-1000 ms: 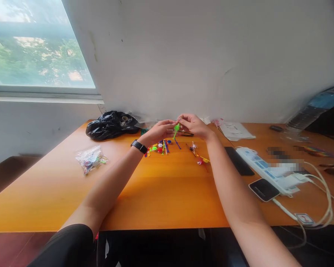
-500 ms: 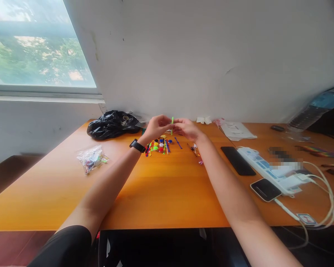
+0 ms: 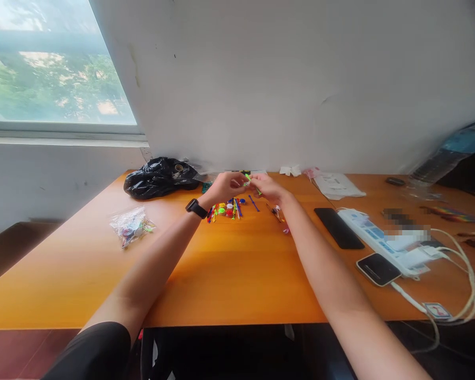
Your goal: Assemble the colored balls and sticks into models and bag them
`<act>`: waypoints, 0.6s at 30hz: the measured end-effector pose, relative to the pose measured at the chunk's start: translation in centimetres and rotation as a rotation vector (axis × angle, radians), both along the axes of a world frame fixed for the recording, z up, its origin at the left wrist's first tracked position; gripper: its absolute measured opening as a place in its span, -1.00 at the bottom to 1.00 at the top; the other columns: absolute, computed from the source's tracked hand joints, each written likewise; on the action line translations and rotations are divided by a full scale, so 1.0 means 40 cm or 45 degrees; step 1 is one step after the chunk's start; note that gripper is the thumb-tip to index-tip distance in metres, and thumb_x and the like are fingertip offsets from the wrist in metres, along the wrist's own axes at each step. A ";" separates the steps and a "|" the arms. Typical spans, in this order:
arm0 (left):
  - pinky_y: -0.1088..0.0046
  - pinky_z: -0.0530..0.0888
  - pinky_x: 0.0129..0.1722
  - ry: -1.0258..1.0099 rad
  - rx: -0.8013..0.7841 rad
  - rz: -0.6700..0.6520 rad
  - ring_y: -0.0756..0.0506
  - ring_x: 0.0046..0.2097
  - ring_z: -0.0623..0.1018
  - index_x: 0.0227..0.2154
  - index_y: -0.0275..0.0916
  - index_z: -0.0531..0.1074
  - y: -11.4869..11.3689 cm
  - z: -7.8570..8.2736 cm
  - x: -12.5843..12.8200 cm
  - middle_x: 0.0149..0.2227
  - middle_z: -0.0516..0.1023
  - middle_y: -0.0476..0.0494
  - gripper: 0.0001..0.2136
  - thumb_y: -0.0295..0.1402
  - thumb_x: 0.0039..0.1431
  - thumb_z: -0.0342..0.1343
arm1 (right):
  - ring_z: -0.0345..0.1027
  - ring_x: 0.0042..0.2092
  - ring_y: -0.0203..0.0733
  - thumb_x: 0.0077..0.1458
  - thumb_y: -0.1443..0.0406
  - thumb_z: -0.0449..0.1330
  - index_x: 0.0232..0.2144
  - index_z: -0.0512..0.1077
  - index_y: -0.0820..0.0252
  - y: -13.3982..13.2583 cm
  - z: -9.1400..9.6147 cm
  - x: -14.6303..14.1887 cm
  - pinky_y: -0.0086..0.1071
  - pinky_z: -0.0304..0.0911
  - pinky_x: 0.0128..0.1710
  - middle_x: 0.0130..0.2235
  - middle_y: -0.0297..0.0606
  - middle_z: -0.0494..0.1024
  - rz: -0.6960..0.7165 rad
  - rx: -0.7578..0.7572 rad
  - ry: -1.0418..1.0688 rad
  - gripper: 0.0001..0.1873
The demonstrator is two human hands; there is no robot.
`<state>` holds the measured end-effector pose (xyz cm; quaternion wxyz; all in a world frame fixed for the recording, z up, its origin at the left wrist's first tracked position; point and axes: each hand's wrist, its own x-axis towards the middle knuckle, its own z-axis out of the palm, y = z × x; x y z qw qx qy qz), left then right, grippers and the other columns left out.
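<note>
Over the back of the table, both hands meet at a thin bright green plastic stick [image 3: 254, 185], which is tilted down to the right. My right hand [image 3: 269, 188] pinches it between thumb and fingers. My left hand [image 3: 222, 188], with a black watch on the wrist, curls in from the other side, its fingertips closed at the stick's upper end. A small pale bit shows at those fingertips, too small to name. Below the hands lies a pile of colourful plastic pieces [image 3: 229, 209], both sticks and round parts. A blue stick [image 3: 254, 203] lies apart, right of the pile.
At the back left is a black plastic bag [image 3: 158, 179], with a clear bag of small parts [image 3: 131, 227] nearer. To the right lie a black phone [image 3: 338, 228], a white power strip [image 3: 380, 240] with cables, and a small square device [image 3: 378, 269]. Thin dark items [image 3: 275, 212] lie beside my right wrist.
The green stick has gone from upright to slanted, and its position has shifted slightly right. My left hand has dropped slightly, and my right hand has turned around the stick.
</note>
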<state>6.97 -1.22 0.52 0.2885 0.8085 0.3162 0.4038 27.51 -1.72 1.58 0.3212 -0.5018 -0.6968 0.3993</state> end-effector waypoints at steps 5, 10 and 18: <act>0.42 0.55 -0.35 0.244 -0.045 -0.039 -0.13 -0.36 0.67 -0.28 -0.25 0.62 -0.011 -0.058 0.027 -0.38 0.68 -0.12 -0.87 -0.30 0.17 0.32 | 0.08 -0.40 -0.25 0.22 0.37 0.14 -0.44 0.31 0.16 0.026 -0.036 0.037 -0.38 0.00 -0.37 -0.46 -0.38 0.27 -0.275 0.082 -0.740 -0.83; 0.32 0.57 -0.22 0.578 0.177 -0.063 -0.20 -0.26 0.67 -0.29 -0.23 0.63 -0.045 -0.102 0.069 -0.28 0.69 -0.22 -0.90 -0.32 0.22 0.29 | 0.26 -0.33 -0.17 0.12 0.44 0.25 -0.40 0.45 0.21 0.032 -0.079 0.047 -0.36 0.05 -0.35 -0.37 -0.23 0.47 -0.261 0.019 -0.944 -0.92; 0.34 0.51 -0.10 0.670 0.310 -0.219 -0.12 -0.32 0.62 -0.32 -0.18 0.66 -0.020 -0.093 0.031 -0.41 0.65 -0.11 -0.83 -0.39 0.31 0.16 | 0.51 -0.10 -0.08 0.13 0.31 0.38 0.02 0.56 0.19 0.038 -0.074 0.059 -0.41 0.27 -0.21 -0.01 -0.05 0.65 -0.179 -0.050 -1.048 -0.61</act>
